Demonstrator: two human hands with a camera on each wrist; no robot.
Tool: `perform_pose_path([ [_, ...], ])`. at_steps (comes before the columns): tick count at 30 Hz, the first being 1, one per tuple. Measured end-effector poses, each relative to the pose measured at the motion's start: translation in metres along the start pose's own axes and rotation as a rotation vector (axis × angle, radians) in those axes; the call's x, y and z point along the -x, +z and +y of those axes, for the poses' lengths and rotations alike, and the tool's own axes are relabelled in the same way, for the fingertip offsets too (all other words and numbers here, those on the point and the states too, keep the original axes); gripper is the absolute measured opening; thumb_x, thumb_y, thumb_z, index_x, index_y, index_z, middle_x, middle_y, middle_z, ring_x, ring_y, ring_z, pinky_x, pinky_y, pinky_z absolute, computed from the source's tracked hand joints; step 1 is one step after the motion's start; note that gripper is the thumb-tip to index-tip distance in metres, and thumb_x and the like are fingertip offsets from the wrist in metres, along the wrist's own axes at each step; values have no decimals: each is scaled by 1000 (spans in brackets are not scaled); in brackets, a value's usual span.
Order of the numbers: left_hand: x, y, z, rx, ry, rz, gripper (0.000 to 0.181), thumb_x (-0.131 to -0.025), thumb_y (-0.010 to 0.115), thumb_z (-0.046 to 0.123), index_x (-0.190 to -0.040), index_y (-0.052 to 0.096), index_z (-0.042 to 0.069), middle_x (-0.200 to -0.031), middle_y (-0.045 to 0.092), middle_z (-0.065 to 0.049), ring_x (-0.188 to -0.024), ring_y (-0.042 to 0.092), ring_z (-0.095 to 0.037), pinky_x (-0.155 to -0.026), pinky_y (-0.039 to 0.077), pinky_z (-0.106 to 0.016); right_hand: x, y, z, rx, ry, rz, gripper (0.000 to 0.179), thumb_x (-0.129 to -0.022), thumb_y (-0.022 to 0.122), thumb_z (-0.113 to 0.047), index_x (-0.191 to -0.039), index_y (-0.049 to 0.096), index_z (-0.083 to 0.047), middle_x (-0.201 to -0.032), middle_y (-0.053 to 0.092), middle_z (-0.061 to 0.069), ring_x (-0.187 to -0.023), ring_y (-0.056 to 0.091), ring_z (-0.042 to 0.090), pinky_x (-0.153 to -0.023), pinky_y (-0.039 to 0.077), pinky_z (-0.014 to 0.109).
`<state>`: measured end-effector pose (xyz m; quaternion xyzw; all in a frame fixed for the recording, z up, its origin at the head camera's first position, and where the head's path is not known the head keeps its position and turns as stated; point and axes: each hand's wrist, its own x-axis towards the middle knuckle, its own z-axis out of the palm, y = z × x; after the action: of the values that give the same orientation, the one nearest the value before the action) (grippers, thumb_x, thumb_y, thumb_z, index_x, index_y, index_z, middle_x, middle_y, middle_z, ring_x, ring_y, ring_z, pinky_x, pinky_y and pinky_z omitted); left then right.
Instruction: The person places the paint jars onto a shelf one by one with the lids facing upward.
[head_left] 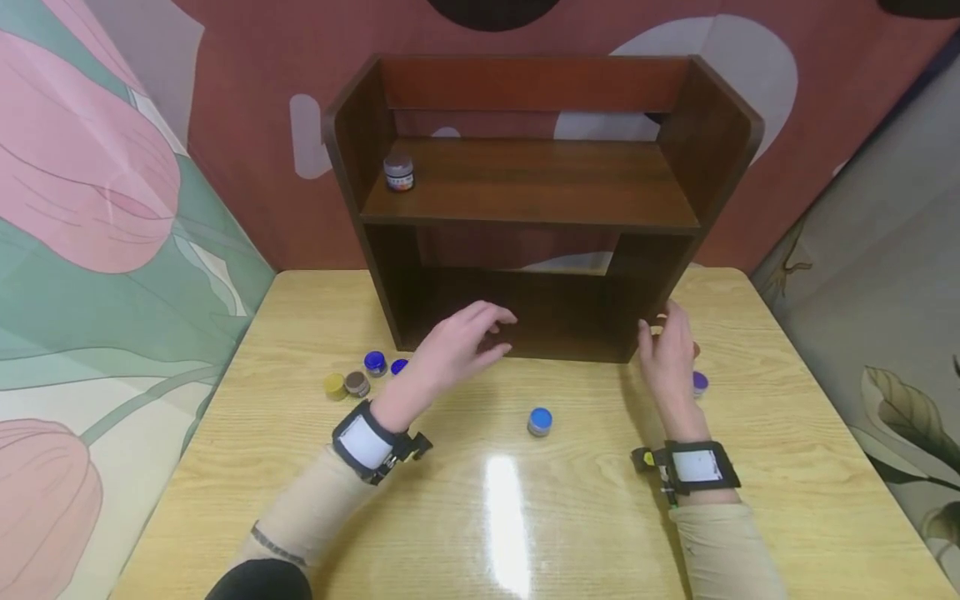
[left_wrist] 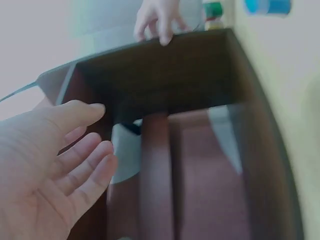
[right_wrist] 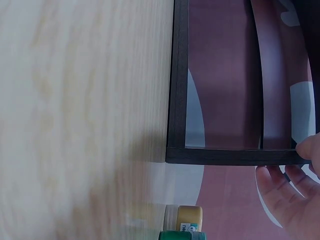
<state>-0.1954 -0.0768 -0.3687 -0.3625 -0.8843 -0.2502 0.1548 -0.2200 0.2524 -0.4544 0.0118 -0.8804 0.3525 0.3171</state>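
A dark brown two-tier shelf (head_left: 525, 179) stands upright at the back of the table. My left hand (head_left: 453, 346) hovers before its lower compartment, fingers loosely bent with nothing between them. In the left wrist view the left hand's palm (left_wrist: 45, 185) faces the shelf's inside. My right hand (head_left: 667, 358) is at the right side panel (right_wrist: 235, 156), thumb over its front edge and fingers along the outer face, pinching it. A small blue-lidded jar (head_left: 540, 422) stands on the table between the hands.
Left of the shelf stand a yellow jar (head_left: 335, 386), a brown one (head_left: 357, 383) and two dark-blue-lidded jars (head_left: 375, 362), one partly behind my left wrist. A purple-lidded jar (head_left: 700, 383) is by my right hand, near a green-lidded jar (right_wrist: 182, 235). Another jar (head_left: 399, 172) sits on the upper tier.
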Motion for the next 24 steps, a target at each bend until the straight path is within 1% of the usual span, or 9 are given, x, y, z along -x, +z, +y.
perform_pose_path([
  [4, 9, 22, 5, 43, -31, -162, 38, -89, 77, 24, -122, 63, 14, -120, 68, -3, -104, 68, -16, -87, 60, -27, 0, 0, 1, 2, -1, 5, 42, -99, 56, -5, -136, 43, 9, -127, 53, 31, -109, 56, 43, -80, 54, 51],
  [6, 13, 33, 9, 50, -46, -237, 37, -89, 77, 27, -121, 62, 15, -121, 67, -2, -102, 67, -15, -85, 59, -27, 0, 1, 1, 4, -1, 8, 42, -99, 56, -5, -137, 43, 9, -127, 53, 31, -109, 56, 42, -80, 54, 51],
  [8, 16, 43, 13, 56, -54, -295, 36, -89, 76, 27, -120, 62, 16, -121, 67, -2, -100, 68, -16, -83, 60, -28, 0, 1, 0, 5, -1, 10, 42, -99, 56, -5, -136, 44, 9, -126, 53, 31, -109, 57, 42, -80, 54, 51],
  [10, 19, 52, 16, 42, -52, -329, 35, -89, 76, 28, -119, 62, 17, -121, 67, -2, -100, 68, -16, -83, 60, -29, 0, 0, -1, 0, -4, 12, 42, -99, 57, -4, -136, 43, 9, -126, 53, 31, -109, 56, 43, -80, 54, 52],
  [12, 22, 59, 19, 16, -40, -340, 34, -89, 77, 29, -117, 62, 17, -120, 68, -1, -100, 69, -16, -83, 59, -29, 0, 0, -2, -7, -7, 10, 42, -99, 57, -4, -137, 43, 10, -126, 53, 32, -109, 56, 43, -80, 54, 51],
  [15, 24, 69, 22, -25, -22, -335, 34, -87, 78, 33, -114, 63, 18, -115, 69, 1, -98, 68, -14, -84, 59, -27, 0, -1, -3, -12, -8, 7, 42, -99, 56, -5, -137, 43, 10, -126, 52, 32, -109, 56, 44, -81, 54, 51],
  [20, 29, 84, 26, -62, -19, -324, 33, -86, 78, 39, -108, 64, 20, -105, 67, 6, -90, 65, -10, -79, 57, -23, 0, -1, -3, -4, 2, -2, 42, -100, 56, -6, -137, 43, 9, -127, 52, 31, -109, 56, 42, -80, 54, 50],
  [24, 35, 95, 27, -65, -21, -311, 28, -85, 78, 35, -104, 63, 20, -100, 65, 8, -87, 62, -9, -76, 55, -20, 0, -1, -3, -11, 2, -5, 42, -100, 55, -5, -137, 42, 9, -127, 52, 31, -109, 56, 42, -79, 53, 47],
])
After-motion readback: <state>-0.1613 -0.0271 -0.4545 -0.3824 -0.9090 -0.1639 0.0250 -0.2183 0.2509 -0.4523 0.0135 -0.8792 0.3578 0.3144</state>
